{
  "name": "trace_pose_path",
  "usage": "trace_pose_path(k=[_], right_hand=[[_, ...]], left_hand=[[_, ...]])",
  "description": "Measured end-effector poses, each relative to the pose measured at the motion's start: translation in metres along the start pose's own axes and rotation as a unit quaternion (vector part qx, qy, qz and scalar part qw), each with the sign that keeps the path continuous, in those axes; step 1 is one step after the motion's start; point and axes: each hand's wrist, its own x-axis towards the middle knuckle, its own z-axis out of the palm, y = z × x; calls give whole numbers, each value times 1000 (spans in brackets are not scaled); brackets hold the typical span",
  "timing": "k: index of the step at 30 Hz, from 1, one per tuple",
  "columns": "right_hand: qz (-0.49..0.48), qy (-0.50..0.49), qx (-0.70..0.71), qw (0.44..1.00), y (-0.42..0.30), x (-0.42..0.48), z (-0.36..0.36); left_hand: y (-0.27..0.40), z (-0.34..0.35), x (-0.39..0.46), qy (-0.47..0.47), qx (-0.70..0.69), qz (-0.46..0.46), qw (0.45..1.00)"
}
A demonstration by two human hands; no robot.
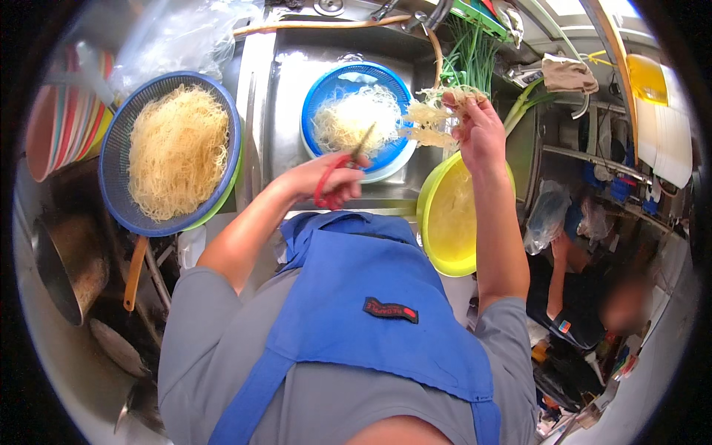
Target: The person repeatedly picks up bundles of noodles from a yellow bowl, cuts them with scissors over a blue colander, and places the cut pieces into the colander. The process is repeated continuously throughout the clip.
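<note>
My left hand (328,179) holds red-handled scissors (324,189); their dark blades point up and right, over the near edge of a blue colander (312,92). The colander sits on a pale basin in the sink and holds a heap of thin, pale noodle-like strands (356,119). To the right, raised above the sink, my right hand (479,125) grips a clump of similar translucent strands (431,119), which trails left towards the colander. Below that hand is a yellow basin (425,222) with cloudy liquid and some strands in it. Whether the scissors' blades are apart is unclear.
A larger blue colander (114,189) heaped with pale strands stands left of the steel sink (289,183). Green onions (473,55) lie behind the right hand. A hose (334,24) runs along the sink's back. Another person (578,295) is at the far right.
</note>
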Motion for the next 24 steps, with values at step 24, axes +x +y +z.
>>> trace_pose_path(k=[24], right_hand=[[54, -18, -37, 998, 25, 6, 23]], left_hand=[[30, 40, 40, -20, 79, 77, 994]])
